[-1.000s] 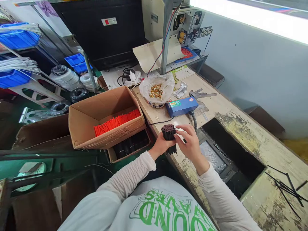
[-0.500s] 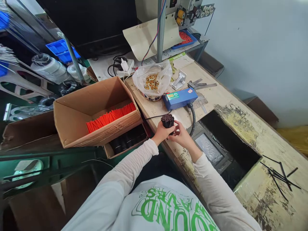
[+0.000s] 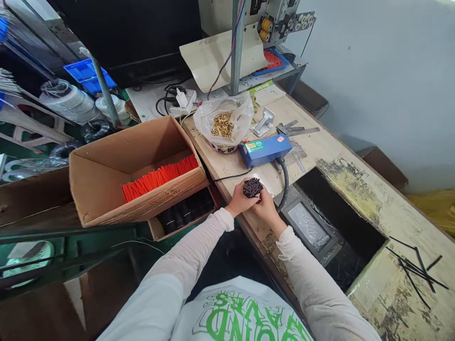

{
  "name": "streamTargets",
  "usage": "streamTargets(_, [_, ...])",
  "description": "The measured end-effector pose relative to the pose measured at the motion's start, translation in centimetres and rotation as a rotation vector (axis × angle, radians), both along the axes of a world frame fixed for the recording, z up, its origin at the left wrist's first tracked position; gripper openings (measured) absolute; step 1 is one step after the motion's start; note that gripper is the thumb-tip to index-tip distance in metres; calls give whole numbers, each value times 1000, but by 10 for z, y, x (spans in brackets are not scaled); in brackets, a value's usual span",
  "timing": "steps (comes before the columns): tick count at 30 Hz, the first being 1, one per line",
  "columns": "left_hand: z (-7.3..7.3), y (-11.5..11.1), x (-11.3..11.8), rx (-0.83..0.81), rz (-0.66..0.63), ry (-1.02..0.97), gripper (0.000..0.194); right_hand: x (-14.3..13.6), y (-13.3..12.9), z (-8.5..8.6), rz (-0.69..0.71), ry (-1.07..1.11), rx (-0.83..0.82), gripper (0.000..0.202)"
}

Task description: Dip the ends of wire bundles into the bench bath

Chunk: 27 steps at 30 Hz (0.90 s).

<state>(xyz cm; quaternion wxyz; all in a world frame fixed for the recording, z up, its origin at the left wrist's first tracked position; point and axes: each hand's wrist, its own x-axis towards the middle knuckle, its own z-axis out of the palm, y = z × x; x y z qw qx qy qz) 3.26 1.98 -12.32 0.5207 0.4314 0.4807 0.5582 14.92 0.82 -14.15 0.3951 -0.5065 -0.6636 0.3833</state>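
A tight bundle of thin black wires (image 3: 252, 187) sits between my hands, its cut ends facing up toward me. My left hand (image 3: 241, 199) is wrapped round its left side. On the right side, my right hand (image 3: 266, 206) closes round the same bundle. The lower part of the bundle is hidden by the hands. Just beyond the hands lies a blue box-shaped device (image 3: 265, 150) with a ribbed black hose (image 3: 285, 182). A framed pane with a shiny, wrinkled surface (image 3: 309, 222), set by the bench opening, is to the right of my right hand.
Left of the bench stands a cardboard box (image 3: 106, 175) with red wires (image 3: 159, 177); below it is another box with black bundles (image 3: 185, 210). A plastic bag of small brass-coloured parts (image 3: 222, 125), a caliper (image 3: 296, 129) and loose black strips (image 3: 415, 266) lie on the bench (image 3: 401, 199).
The bundle has tipped so that more of its end face shows. Both hands have shifted slightly and wrap more closely round it. The whole view has moved a little.
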Motion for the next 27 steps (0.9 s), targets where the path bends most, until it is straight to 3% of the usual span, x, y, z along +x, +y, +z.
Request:
streamTargets(8, [-2, 2, -5, 71, -49, 23, 38, 2, 3, -12, -4, -32, 66, 46])
streamTargets(16, [-7, 2, -9, 94, -101, 60, 38, 0, 0, -3, 30, -107, 46, 57])
streamTargets(20, [-11, 3, -8, 150, -113, 107, 33, 13, 0, 23, 99, -285, -4, 83])
streamTargets(24, [-18, 4, -7, 185, -107, 102, 35, 23, 0, 67, 187, -487, 239, 95])
streamTargets(27, [-20, 5, -7, 192, -122, 111, 41, 19, 1, 89, 314, -680, 344, 94])
